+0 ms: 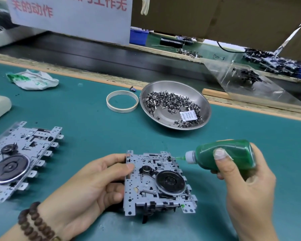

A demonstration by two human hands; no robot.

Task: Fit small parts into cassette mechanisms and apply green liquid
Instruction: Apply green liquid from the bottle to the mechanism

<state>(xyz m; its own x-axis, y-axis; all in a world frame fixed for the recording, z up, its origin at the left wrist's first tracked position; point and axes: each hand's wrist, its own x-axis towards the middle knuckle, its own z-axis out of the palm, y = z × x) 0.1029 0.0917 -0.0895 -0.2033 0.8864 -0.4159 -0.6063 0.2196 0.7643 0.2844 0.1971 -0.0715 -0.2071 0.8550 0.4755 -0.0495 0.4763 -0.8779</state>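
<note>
a: starting at the left, i see a second cassette mechanism (19,160) lying flat on the mat, untouched, well apart from my hands.

b: and the one in work?

a: my left hand (87,185) grips the held mechanism (157,183) by its 9 o'clock edge, thumb curled over the plate, fingers underneath. its long axis runs roughly 12 to 6 from where i look. there is a green dab already near its 5 o'clock corner.

b: where's the liquid?

a: my right hand (240,173) is wrapped round the green bottle (224,153), thumb pressing its side. the bottle lies nearly level, nozzle pointing toward 9 o'clock, and the tip meets the mechanism at its 1 o'clock corner.

b: so the right hand is nearer that spot.

a: yes. i judge the next squeeze depends on keeping the nozzle on that corner; the steel bowl (205,108) of small parts (169,100) sits at 12 o'clock beyond it.
</note>
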